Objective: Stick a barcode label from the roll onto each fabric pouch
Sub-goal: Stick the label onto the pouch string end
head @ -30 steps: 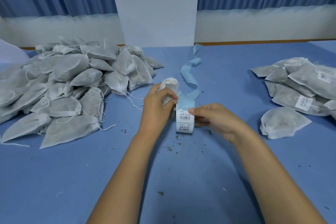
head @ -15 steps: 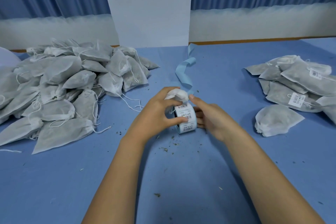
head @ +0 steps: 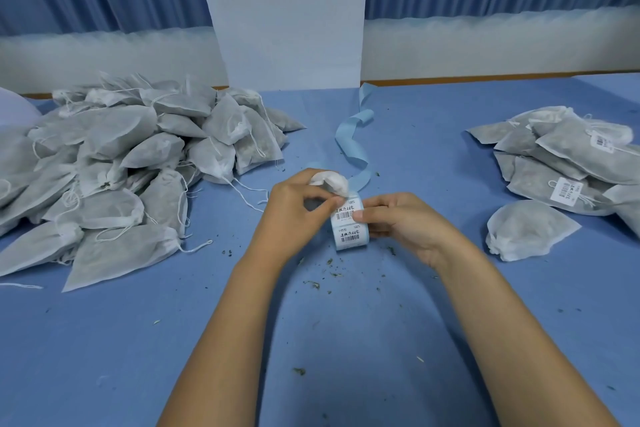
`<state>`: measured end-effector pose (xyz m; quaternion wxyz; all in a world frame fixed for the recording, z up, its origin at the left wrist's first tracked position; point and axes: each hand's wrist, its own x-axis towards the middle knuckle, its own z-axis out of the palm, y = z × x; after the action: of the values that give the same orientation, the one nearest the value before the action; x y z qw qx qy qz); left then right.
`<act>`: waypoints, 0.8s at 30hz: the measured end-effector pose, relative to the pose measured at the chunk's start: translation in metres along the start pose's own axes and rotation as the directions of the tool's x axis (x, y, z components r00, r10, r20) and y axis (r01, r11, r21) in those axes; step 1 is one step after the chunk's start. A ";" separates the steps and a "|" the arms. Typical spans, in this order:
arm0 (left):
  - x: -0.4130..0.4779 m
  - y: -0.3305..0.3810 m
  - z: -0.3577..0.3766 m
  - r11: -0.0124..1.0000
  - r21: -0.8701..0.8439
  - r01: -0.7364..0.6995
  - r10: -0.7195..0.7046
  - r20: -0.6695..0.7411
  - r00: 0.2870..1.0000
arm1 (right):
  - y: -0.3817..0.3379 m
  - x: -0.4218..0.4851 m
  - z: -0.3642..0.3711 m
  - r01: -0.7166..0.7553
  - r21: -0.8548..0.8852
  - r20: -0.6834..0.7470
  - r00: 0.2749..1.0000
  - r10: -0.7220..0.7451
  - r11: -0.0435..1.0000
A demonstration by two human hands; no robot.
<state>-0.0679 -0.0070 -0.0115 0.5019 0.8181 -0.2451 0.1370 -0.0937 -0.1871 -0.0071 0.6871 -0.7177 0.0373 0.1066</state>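
White label roll (head: pixel 348 229) stands near the middle of the blue table (head: pixel 346 340), gripped by the right hand (head: pixel 408 224), thumb on its top label (head: pixel 346 212), while the left hand (head: pixel 294 211), curled round a bunched pouch (head: pixel 330 180), pinches that label's corner, which wants a slow, shallow peel against a steadied roll.

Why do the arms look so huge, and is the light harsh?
Head view: the wide-angle lens stretches the forearms near the bottom edge; lighting is soft and even, with only faint shadows under the left hand and right hand; the label roll looks sharp.
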 end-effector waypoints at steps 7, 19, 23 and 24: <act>0.003 0.007 0.003 0.946 -0.217 0.242 -0.296 -0.269 0.917 | 0.002 0.002 -0.001 0.006 -0.039 0.016 1.000 -0.005 0.999; 0.000 0.018 -0.007 0.923 -0.384 0.033 -0.221 -0.457 0.862 | 0.012 0.016 0.015 0.178 -0.291 -0.389 0.875 -0.287 0.940; -0.002 0.017 -0.011 0.976 0.117 -0.184 0.218 -0.585 0.781 | 0.005 0.005 0.020 0.353 -0.509 -0.416 0.698 -0.583 0.785; -0.002 0.016 -0.011 0.933 0.233 -0.274 0.359 -0.545 0.758 | 0.002 0.002 0.022 0.425 -0.503 -0.386 0.669 -0.635 0.753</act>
<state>-0.0780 -0.0026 0.0046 0.4638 0.7165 -0.2054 0.4789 -0.0942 -0.1655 -0.0102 0.4998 -0.8120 -0.0083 -0.3014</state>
